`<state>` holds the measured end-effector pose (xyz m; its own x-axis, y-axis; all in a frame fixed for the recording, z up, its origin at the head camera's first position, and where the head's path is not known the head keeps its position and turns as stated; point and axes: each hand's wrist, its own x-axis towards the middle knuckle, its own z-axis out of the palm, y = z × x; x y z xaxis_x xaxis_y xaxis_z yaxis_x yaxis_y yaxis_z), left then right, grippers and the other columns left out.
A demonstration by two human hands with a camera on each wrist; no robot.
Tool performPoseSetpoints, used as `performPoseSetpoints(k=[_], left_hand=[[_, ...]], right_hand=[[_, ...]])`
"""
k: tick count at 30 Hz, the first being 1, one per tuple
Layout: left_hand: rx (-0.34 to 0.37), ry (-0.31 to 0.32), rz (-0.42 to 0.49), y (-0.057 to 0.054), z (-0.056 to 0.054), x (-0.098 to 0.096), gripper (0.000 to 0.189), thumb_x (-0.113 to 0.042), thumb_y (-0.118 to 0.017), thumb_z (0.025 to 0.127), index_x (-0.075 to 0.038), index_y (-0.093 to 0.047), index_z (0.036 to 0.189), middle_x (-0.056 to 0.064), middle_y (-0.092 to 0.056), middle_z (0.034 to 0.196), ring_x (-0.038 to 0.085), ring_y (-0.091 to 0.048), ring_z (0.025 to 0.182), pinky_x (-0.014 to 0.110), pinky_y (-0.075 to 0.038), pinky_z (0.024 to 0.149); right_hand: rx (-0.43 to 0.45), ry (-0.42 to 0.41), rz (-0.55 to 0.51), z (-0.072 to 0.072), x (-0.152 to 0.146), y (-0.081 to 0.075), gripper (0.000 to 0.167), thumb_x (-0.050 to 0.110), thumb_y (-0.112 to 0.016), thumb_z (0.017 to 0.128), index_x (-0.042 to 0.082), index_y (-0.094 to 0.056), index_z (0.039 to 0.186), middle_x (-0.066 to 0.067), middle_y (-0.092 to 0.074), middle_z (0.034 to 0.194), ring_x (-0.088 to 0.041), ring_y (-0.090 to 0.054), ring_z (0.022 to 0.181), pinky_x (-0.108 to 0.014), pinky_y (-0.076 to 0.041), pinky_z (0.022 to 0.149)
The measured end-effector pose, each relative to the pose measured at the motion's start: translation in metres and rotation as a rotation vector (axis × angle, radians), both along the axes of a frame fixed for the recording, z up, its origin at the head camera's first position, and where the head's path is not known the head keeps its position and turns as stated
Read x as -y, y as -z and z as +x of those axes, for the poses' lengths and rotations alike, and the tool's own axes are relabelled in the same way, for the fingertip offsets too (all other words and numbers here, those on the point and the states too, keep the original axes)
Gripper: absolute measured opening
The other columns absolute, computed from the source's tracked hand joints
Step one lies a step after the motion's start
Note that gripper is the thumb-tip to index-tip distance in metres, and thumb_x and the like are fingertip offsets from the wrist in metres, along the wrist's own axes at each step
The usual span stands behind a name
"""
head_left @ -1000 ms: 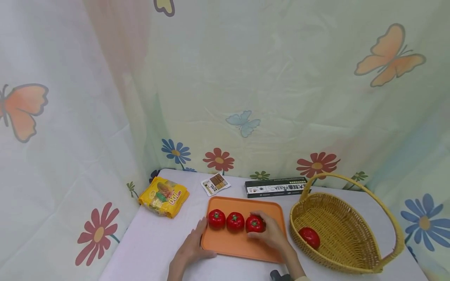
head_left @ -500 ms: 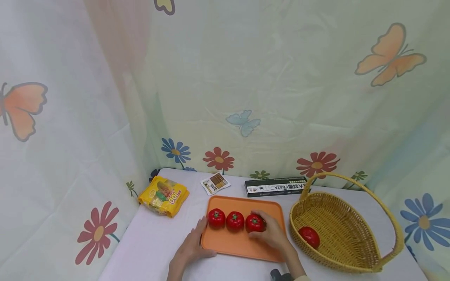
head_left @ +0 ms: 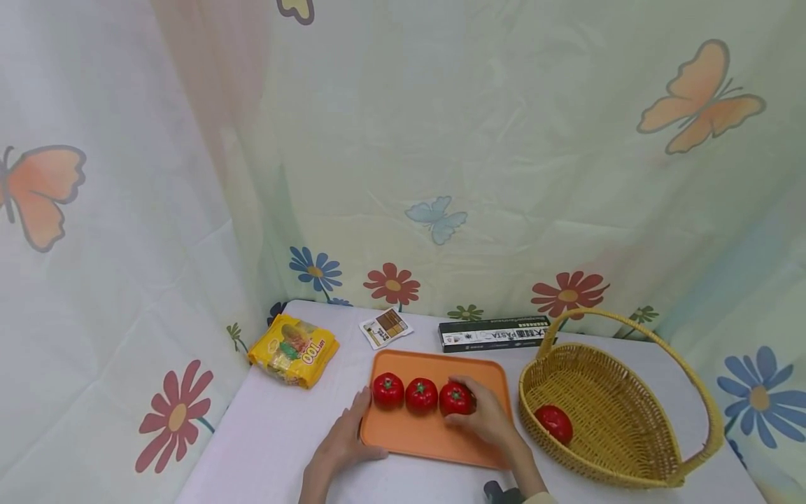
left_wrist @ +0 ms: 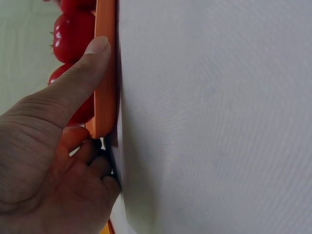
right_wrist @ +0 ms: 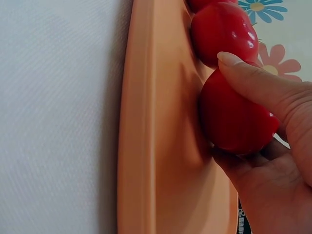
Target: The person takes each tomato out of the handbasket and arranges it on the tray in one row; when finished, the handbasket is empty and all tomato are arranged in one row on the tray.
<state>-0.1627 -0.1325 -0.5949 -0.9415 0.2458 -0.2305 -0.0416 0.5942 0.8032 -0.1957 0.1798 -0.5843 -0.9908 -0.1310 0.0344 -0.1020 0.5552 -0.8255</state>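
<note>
Three red tomatoes with green stems stand in a row on an orange tray [head_left: 434, 444]: a left tomato [head_left: 387, 390], a middle tomato [head_left: 421, 396] and a right tomato [head_left: 455, 399]. My right hand [head_left: 488, 416] grips the right tomato, thumb on its near side and fingers round the far side. In the right wrist view that tomato [right_wrist: 234, 114] sits on or very close to the tray surface. My left hand [head_left: 346, 437] holds the tray's near left corner. Its thumb [left_wrist: 78, 83] lies against the front rim in the left wrist view, and its other fingers bend at the left side.
To the right stands a wicker basket [head_left: 611, 420] with a tall handle and a red tomato [head_left: 554, 424] inside. A yellow food packet [head_left: 294, 350] lies at the left. Behind the tray are a small sachet [head_left: 387, 328] and a dark pasta box [head_left: 494, 334].
</note>
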Motion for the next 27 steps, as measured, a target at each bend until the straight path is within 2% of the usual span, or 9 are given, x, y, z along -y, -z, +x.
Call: performPoseSetpoints(k=[14, 22, 27], left_hand=[[-0.025, 0.012, -0.002, -0.0028, 0.0001, -0.0015, 0.123, -0.027, -0.1, 0.077, -0.006, -0.024, 0.172, 0.02, -0.025, 0.177, 0.045, -0.02, 0.164, 0.066, -0.017, 0.133], [-0.032, 0.013, -0.002, -0.0037, -0.0001, -0.0022, 0.123, -0.025, -0.1, 0.076, -0.005, -0.024, 0.171, 0.019, -0.026, 0.177, 0.043, -0.019, 0.164, 0.065, -0.016, 0.133], [-0.035, 0.01, -0.004, -0.0029, -0.0003, -0.0025, 0.124, -0.025, -0.1, 0.076, -0.005, -0.024, 0.172, 0.019, -0.026, 0.177, 0.043, -0.019, 0.164, 0.065, -0.016, 0.133]], right_hand=[[0.012, 0.001, -0.008, -0.0003, 0.0011, -0.001, 0.079, 0.009, -0.101, 0.072, 0.009, -0.065, 0.143, -0.013, -0.069, 0.14, -0.042, -0.061, 0.136, -0.064, -0.049, 0.117], [0.022, -0.01, -0.05, -0.0006, -0.0004, -0.0008, 0.09, 0.011, -0.102, 0.07, 0.009, -0.06, 0.15, -0.013, -0.064, 0.15, -0.042, -0.056, 0.143, -0.063, -0.044, 0.121], [0.035, -0.016, -0.099, 0.0026, -0.0033, -0.0066, 0.095, 0.008, -0.101, 0.072, 0.004, -0.054, 0.154, -0.018, -0.059, 0.155, -0.044, -0.052, 0.146, -0.061, -0.041, 0.124]])
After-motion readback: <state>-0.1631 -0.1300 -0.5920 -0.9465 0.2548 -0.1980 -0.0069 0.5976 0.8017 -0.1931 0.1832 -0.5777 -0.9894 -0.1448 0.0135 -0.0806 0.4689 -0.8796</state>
